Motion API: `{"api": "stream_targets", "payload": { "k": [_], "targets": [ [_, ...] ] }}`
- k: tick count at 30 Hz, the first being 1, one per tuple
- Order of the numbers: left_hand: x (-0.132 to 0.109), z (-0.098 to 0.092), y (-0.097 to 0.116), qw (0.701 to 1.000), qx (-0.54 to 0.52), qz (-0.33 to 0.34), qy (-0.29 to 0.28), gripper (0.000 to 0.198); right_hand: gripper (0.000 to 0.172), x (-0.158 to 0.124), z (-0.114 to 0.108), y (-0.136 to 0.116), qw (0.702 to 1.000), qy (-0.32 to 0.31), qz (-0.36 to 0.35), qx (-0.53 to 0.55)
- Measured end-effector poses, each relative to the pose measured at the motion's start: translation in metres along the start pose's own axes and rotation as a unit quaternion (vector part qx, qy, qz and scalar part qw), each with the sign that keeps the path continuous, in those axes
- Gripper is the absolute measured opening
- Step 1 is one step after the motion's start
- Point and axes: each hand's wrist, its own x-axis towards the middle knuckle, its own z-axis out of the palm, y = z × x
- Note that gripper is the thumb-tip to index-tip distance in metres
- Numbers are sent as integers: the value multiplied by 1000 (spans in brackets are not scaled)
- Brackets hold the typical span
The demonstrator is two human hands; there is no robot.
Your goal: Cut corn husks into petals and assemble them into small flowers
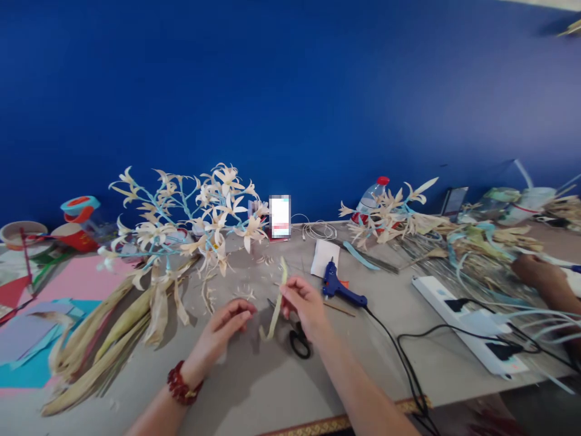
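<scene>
My right hand [305, 306] pinches a narrow, pale green strip of corn husk [275, 315] between thumb and fingers. The strip stands nearly upright, its lower end curling near the tabletop. To its left, my left hand [229, 324] hovers with fingers loosely bent and apart, holding nothing that I can see; a red bead bracelet [184, 383] circles that wrist. Black-handled scissors [300, 342] lie beneath my right hand, their blades partly hidden. A blue hot glue gun [340, 287] rests just right of that hand. Small husk scraps [245, 295] are scattered beyond my left hand.
Pale husk flowers on blue stems [218, 209] stand at the back left, above long dried husks [122, 327]. A white power strip [467, 324] with tangled cables lies right. Another person's hand [538, 278] works at the far right. A phone [280, 217] stands against the blue wall.
</scene>
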Motion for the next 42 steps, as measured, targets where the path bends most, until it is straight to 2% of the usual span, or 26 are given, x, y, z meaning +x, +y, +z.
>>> {"api": "stream_targets", "payload": {
  "k": [3,5,8,13,19,31,34,37,39,42],
  "targets": [
    [1,4,0,999,-6,39,5,28,30,-10,13,11,993,-100,37,-53],
    [0,8,-2,999,-12,35,-7,24,29,-14,18,15,989,-121,34,-74],
    [-2,13,-6,1000,-21,7,-21,24,26,-15,18,16,992,-99,19,-77],
    [-5,17,-5,999,-29,1,-43,27,24,-13,16,12,994,-83,23,-62],
    [-7,16,0,998,-40,-24,-51,32,24,-10,12,9,1000,16,-7,-8],
    [-8,13,-5,997,-33,-16,-67,31,26,-3,7,-1,997,57,-59,11],
    [-8,14,-5,999,-16,19,-42,27,31,-3,5,-4,998,35,-45,-15],
    [-8,14,-2,996,45,78,-21,22,36,-7,8,-2,998,-37,4,-59],
    [-8,13,1,990,88,104,-23,22,31,-10,11,1,993,-81,21,-78],
    [-9,13,2,988,104,109,-44,22,26,-13,14,5,992,-99,22,-76]
  ]
}}
